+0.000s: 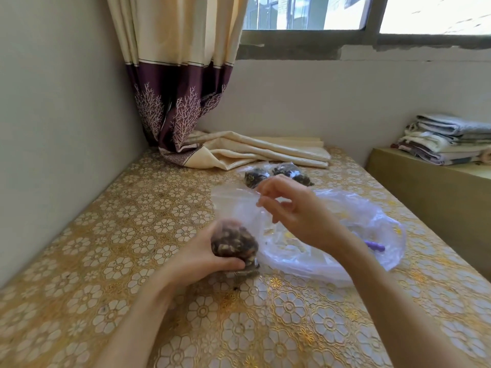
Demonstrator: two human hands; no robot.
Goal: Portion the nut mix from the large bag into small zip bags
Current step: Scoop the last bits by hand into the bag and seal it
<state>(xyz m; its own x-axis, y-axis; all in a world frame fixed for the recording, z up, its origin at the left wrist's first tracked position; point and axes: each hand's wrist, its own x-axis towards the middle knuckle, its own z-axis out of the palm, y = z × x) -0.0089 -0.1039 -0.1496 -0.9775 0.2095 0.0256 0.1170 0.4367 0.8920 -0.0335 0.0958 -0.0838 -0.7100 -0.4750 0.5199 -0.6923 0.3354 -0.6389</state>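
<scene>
The left hand [202, 251] gripped a filled zip bag [235, 244] on the table [106, 248]. The right hand's [297, 208] fingers [265, 201] pinched its top edge.

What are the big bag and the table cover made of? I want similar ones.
The big bag looks like thin, soft clear plastic film: it crumples, wrinkles and shows the pattern beneath. The table cover seems to be glossy vinyl or oilcloth with a printed gold flower pattern; it shines with reflections, though the exact material cannot be told.
</scene>
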